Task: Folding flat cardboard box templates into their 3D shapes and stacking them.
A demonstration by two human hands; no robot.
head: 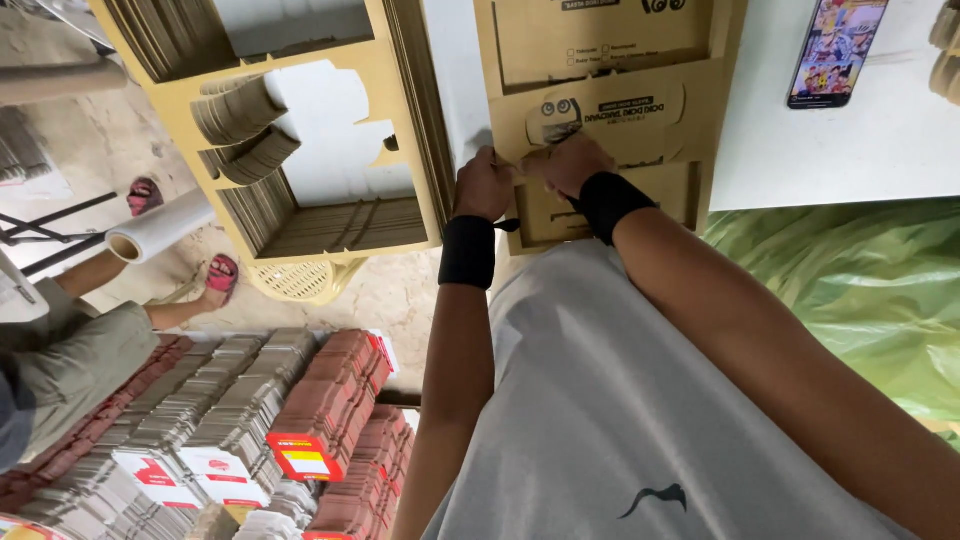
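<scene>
A stack of brown die-cut cardboard sheets [610, 60] lies on the white table [860, 140] in front of me. My left hand [484, 185] and my right hand [568, 163] are both clenched on the near part of the top sheet, close together, beside a printed flap with cartoon eyes. Each wrist wears a black wristband. My grey shirt fills the lower middle of the view.
A second stack of punched-out cardboard frames [300, 130] lies to the left. A phone [835, 50] with a lit screen rests on the table at right. A green plastic bag [860, 290] hangs below. Flat-packed red and white cartons [250, 430] lie lower left, near another person's sandalled feet [220, 275] and a plastic film roll [160, 225].
</scene>
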